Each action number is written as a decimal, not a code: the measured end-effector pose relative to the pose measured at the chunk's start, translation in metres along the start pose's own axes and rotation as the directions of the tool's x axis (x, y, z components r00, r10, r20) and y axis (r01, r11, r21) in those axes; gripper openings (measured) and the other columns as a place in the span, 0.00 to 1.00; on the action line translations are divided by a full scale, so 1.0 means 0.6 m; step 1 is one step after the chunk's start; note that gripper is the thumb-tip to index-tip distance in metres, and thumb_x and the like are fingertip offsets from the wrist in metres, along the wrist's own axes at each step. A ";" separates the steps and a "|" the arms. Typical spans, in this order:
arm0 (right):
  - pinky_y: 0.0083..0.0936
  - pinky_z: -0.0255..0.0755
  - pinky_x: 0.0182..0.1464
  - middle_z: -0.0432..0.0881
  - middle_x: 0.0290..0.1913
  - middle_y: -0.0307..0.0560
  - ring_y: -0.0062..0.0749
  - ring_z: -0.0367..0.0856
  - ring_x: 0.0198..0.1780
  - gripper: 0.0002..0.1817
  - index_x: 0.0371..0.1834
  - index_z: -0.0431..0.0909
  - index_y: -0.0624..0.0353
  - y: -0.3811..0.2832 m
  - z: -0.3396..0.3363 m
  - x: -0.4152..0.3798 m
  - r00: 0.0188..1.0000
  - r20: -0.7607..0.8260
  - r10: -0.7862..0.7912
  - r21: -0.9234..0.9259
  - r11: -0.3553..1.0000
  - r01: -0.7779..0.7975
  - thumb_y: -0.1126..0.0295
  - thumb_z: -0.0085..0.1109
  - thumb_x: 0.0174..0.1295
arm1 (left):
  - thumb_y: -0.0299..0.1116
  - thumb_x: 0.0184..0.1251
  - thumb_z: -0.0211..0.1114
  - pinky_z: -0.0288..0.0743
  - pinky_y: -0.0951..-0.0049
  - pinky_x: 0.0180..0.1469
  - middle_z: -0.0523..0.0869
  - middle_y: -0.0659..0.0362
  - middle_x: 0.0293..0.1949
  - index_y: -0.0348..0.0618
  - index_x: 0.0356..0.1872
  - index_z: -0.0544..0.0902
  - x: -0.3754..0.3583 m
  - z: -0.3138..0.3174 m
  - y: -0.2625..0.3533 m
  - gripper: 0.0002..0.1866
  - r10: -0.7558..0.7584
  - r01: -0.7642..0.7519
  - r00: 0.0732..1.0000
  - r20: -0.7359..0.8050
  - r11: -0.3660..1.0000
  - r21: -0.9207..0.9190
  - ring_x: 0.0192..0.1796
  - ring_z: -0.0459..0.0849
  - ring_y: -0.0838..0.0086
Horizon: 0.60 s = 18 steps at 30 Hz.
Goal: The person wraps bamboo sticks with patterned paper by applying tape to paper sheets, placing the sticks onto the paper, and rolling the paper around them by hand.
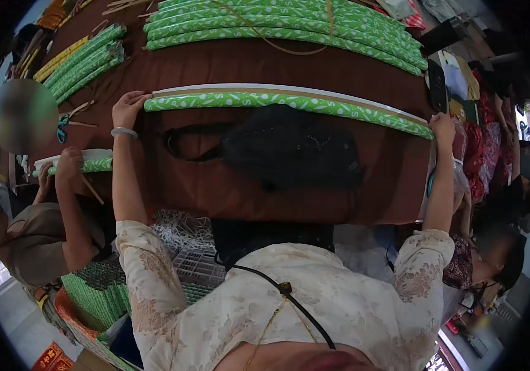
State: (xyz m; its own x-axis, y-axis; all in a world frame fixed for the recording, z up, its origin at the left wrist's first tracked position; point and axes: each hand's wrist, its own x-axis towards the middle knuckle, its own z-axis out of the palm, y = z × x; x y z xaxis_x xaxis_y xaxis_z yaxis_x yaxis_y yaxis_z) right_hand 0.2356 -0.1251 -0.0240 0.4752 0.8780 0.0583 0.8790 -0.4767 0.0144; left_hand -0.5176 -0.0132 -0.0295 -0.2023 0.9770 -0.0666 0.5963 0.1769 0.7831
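Observation:
A long, narrow roll (289,102) of bright green sheet with white printed shapes stretches across the table in front of me. Along its far side run a white edge and a thin brown strip. My left hand (130,108) is closed on the left end of the roll, with a pale bangle at the wrist. At the opposite end, my right hand (442,127) is closed on the roll, its fingers partly hidden. A black bag (293,145) with a strap lies on the table between my forearms, just nearer to me than the roll.
Several similar green rolls (277,34) lie stacked at the far side of the brown-covered table (190,188). More green and yellow rolls (88,62) and teal scissors (62,127) are at left. A person at left handles another green piece (98,164); another person sits at right.

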 end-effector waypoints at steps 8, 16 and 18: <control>0.44 0.72 0.44 0.81 0.35 0.54 0.52 0.78 0.40 0.12 0.32 0.81 0.55 -0.006 0.004 0.006 0.999 0.000 0.034 -0.086 0.996 -0.034 0.61 0.53 0.53 | 0.30 0.54 0.66 0.72 0.84 0.40 0.86 0.59 0.34 0.33 0.38 0.80 0.007 -0.003 -0.007 0.13 0.032 -0.031 0.999 0.025 0.999 -0.043 0.37 0.81 0.82; 0.43 0.73 0.38 0.79 0.27 0.56 0.52 0.79 0.34 0.11 0.24 0.80 0.61 -0.021 -0.007 -0.014 0.973 -0.183 -0.137 -0.077 0.989 0.125 0.64 0.54 0.51 | 0.30 0.53 0.66 0.71 0.86 0.39 0.85 0.60 0.34 0.33 0.40 0.79 0.019 -0.003 -0.022 0.14 0.033 -0.031 0.999 0.021 0.997 -0.064 0.36 0.80 0.84; 0.43 0.73 0.38 0.80 0.28 0.56 0.52 0.79 0.34 0.11 0.24 0.80 0.60 -0.024 -0.007 -0.016 0.980 -0.182 -0.080 -0.050 0.996 0.072 0.64 0.54 0.51 | 0.29 0.53 0.66 0.71 0.86 0.39 0.85 0.61 0.34 0.33 0.39 0.80 0.023 -0.001 -0.032 0.14 0.037 -0.034 0.999 0.026 0.994 -0.108 0.36 0.80 0.84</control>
State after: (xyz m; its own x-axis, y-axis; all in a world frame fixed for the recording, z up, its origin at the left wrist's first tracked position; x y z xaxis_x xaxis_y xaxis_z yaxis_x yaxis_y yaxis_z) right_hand 0.2180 -0.1266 -0.0205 0.3879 0.8906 0.2373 0.9078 -0.4137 0.0685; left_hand -0.5321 -0.0034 -0.0448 -0.1601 0.9856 -0.0538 0.5158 0.1300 0.8468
